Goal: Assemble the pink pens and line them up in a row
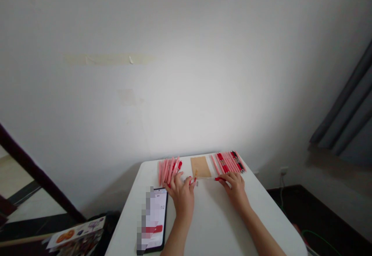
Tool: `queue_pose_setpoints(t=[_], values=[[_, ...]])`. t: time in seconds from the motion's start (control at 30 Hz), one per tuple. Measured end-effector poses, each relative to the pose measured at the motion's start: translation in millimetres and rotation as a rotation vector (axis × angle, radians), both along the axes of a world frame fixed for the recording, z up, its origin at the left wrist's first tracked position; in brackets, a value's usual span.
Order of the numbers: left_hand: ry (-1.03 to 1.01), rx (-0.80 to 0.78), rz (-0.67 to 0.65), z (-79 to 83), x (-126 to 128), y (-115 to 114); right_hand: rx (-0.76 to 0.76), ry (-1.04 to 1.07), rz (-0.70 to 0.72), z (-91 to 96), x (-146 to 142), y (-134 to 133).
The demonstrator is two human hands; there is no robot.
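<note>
Over the table's middle, my right hand (235,189) is closed in a pinch on the red end of a pen (217,179). A thin, pale refill-like rod (205,178) reaches from that end toward my left hand (183,194). My left hand's thumb and index finger close around a small red and clear pen part (191,181); its exact shape is partly hidden. The other left fingers lie beside a pile of pink and red pens (167,169). Beyond the right hand lies a row of pink, red and black pens (228,162).
A brown paper sheet or pad (200,166) lies at the back of the white table (215,225). A phone (158,217) with a lit screen is at the left edge. A wall stands directly behind; a printed box (77,232) is on the lower left.
</note>
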State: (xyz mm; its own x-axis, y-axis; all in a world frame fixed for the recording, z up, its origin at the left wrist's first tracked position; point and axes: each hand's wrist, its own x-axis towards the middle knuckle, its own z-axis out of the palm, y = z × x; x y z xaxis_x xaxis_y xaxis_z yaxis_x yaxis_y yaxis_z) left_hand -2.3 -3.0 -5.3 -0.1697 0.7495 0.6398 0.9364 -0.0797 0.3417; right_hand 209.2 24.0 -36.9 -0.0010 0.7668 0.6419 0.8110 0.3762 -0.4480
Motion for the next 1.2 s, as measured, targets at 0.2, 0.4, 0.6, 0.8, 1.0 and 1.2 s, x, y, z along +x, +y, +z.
queue_pose_setpoints(t=[0.2, 0.4, 0.6, 0.8, 1.0, 1.2], values=[[0.094, -0.06, 0.125, -1.7, -1.2, 2.3, -0.027, 0.022, -0.016, -1.3, 1.2, 0.5], [0.134, -0.057, 0.143, -4.1, -1.9, 3.4, -0.03, 0.036, -0.014, -0.5, 0.2, 0.0], [0.128, -0.037, 0.124, -6.8, -3.8, 6.1, -0.013, 0.034, -0.016, -0.3, 0.0, 0.0], [0.09, -0.022, 0.098, -4.6, -3.8, 6.1, -0.017, 0.034, -0.014, -0.4, -0.2, -0.6], [0.046, 0.011, 0.061, -4.0, -3.0, 6.7, -0.013, 0.033, -0.006, -1.4, 0.5, 0.8], [0.0, -0.004, 0.042, -3.7, -3.6, 6.9, -0.001, 0.042, -0.019, -1.4, -0.4, 1.0]])
